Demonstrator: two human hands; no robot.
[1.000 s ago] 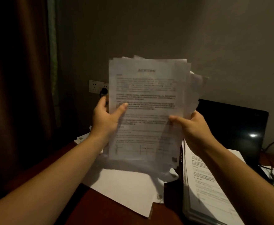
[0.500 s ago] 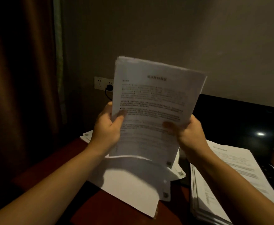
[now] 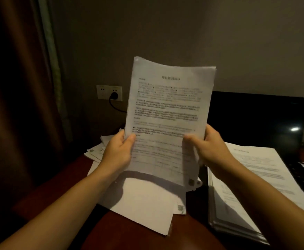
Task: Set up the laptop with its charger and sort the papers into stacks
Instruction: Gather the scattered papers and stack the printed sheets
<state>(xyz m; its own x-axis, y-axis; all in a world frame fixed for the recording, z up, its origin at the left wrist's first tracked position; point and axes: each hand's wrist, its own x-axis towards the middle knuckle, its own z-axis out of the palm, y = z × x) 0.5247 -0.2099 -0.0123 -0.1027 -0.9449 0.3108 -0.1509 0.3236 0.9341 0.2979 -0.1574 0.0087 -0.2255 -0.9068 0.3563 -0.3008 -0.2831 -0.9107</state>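
Both hands, left hand [image 3: 116, 152] and right hand [image 3: 210, 148], are pinching the upright sheaf of papers [image 3: 167, 120] by its lower sides, so loose sheets could be slipping out downward.

We're looking down on a dark reddish-brown wooden table [image 3: 133, 237]. At its middle lies a loose, untidy pile of white paper sheets [image 3: 147, 204], corners fanning toward the near edge. Toward the far left edge we see a scatter of crumpled white papers [image 3: 95, 153]. On the right sits a thick, squared stack of printed white pages [image 3: 266, 163], and behind it, at the far right, an open black laptop [image 3: 255, 120]; whether stack and laptop base overlap, we can't tell.
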